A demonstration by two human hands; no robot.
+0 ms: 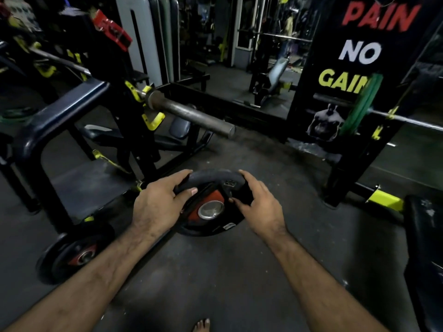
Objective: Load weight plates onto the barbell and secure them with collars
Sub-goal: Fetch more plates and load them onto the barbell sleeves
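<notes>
i see two bare hands clamped on a black plate (211, 204), held low over the dark floor (215, 271) in a dim gym. the left hand (155, 204) wraps the plate's upper left rim, thumb on the face. the right hand (259, 207) takes the upper right rim, fingers curled into a grip slot. the hands sit apart, one to each side, which i judge steadies the weight and keeps the steel centre hole free. the plate is tilted, its red hub facing up toward the camera.

ahead and above, the bare sleeve (191, 113) of the barbell juts toward me from a rack (134, 111) with yellow hooks. it carries no plate and no collar. the plate hangs well apart from its end, so i judge the loading of this side has not begun; the plate must rise and turn upright for the hole to meet the sleeve.

a second plate (74, 255) leans at lower left, near the rack's foot. i see no collars.
</notes>
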